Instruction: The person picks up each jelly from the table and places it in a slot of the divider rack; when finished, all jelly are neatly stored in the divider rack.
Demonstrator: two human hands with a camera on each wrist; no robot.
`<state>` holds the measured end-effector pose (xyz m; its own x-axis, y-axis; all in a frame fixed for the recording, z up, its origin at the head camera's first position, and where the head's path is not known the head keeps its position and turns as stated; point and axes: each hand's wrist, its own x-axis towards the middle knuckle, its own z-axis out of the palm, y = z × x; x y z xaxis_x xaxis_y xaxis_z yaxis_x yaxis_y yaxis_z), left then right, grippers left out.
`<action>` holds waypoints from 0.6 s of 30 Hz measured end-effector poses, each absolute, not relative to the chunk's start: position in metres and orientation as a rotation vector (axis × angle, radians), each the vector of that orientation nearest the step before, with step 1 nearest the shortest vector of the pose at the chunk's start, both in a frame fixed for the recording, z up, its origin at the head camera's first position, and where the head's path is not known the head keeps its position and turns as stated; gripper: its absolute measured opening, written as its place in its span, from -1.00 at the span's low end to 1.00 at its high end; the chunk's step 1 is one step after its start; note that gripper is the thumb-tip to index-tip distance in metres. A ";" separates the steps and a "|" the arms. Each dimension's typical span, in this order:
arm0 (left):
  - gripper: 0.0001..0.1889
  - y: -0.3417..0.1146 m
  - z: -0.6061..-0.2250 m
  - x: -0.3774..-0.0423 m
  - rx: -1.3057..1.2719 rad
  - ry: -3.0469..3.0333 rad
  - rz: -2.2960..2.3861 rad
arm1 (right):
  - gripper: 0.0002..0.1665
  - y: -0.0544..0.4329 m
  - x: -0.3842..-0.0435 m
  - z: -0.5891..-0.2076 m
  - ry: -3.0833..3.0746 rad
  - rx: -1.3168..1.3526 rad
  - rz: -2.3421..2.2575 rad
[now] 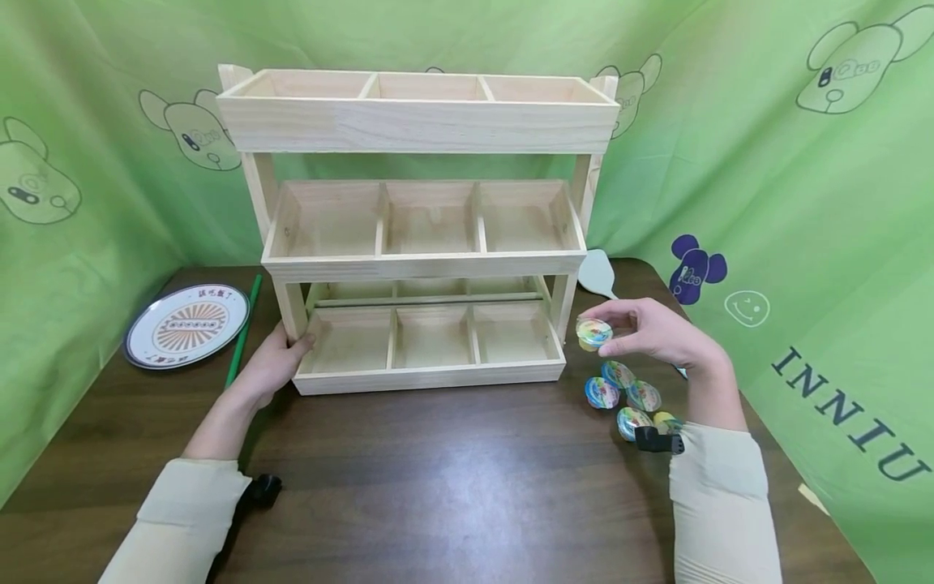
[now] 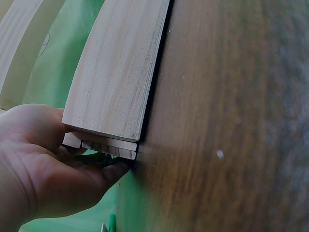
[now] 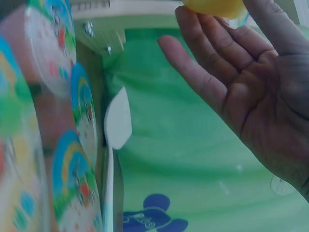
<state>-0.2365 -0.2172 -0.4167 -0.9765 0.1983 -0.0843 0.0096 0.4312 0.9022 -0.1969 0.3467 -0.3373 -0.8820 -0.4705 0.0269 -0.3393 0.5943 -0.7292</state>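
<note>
Table (image 1: 438,487) holds wooden rack (image 1: 430,266), stiff, probably awkward to shift; left hand (image 1: 272,365) curled round its lower left side, sensible hold; right hand (image 1: 653,331) half closed beyond loose cups (image 1: 644,396), pinching small lidded cup (image 1: 593,333) right of rack, likely light, slick, squashable, take by rim

So we've got our left arm (image 1: 178,511) and right arm (image 1: 718,487) both stretched forward. Our left hand (image 1: 268,365) grips, thumb in front, fingers mostly hidden; our right hand (image 1: 653,331) angles inward, thumb and fingertips pinching, little finger (image 3: 190,66) kinda sticking out.
</note>
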 end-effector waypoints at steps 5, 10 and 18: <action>-0.31 -0.217 -0.416 -0.237 0.192 2.499 1.583 | -0.46 0.333 -0.200 -0.339 2.618 -0.706 -1.160; -0.31 -0.216 -0.415 -0.235 0.204 2.492 1.596 | -0.46 0.318 -0.203 -0.342 2.594 -0.648 -1.185; -0.32 -0.215 -0.416 -0.234 0.208 2.500 1.596 | -0.46 0.295 -0.212 -0.351 2.627 -0.625 -1.197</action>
